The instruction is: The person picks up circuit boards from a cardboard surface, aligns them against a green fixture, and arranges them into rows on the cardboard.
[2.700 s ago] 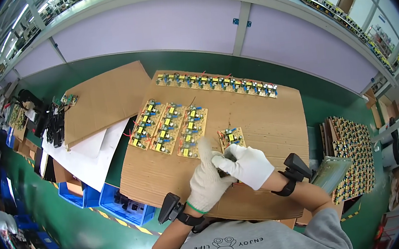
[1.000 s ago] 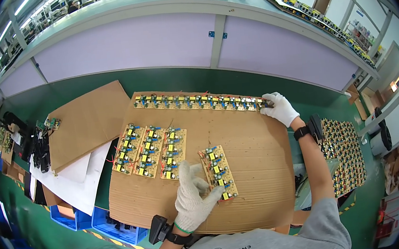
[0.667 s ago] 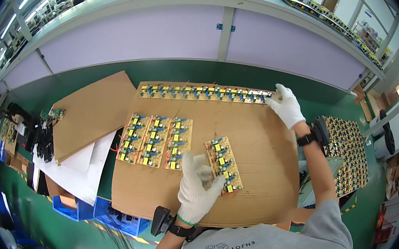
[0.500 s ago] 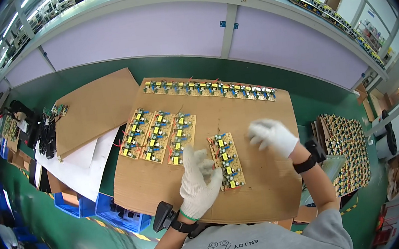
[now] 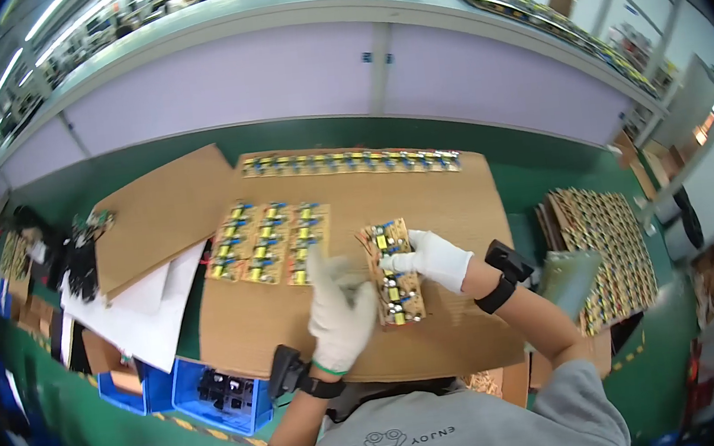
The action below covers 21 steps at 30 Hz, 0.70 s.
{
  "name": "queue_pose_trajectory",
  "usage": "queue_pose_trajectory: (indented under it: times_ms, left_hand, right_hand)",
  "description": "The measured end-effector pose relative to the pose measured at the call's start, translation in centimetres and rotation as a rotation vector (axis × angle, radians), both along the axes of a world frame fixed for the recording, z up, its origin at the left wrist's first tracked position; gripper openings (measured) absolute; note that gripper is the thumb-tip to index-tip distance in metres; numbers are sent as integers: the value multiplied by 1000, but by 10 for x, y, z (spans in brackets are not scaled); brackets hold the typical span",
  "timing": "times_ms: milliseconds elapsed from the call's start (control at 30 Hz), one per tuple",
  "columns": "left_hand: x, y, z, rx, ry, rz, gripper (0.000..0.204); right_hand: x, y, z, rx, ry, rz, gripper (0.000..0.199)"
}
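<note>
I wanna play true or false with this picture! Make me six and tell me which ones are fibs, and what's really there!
1. The left hand and the right hand both wear gloves. True.
2. The right hand is at the long row of boards. False: it is at the near board strip; the long row lies farther away.
3. Three board strips lie side by side, left of the near board strip. True.
4. The blue bins stand on the big cardboard sheet. False: the blue bins sit off the big cardboard sheet, by its near left corner.
5. The left glove has a green edge at the wrist. True.
6. The shirt is red. False: the shirt is grey.
</note>
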<state>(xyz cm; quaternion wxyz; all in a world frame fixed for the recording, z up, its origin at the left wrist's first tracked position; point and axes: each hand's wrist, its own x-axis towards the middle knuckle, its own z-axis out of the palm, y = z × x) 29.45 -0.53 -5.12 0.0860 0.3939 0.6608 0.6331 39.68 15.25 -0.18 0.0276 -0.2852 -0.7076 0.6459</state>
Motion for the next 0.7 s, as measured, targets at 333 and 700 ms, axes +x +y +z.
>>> queue_pose_trajectory:
  times_ms: [333,700]
  left_hand:
    - [0,0,8,-88,-138,25,79]
    - [5,6,4,-175,-40,132,76]
  right_hand:
    - [250,-12,-18,134,444,-1304,23]
    - [321,17,-161,779,92,-1472,12]
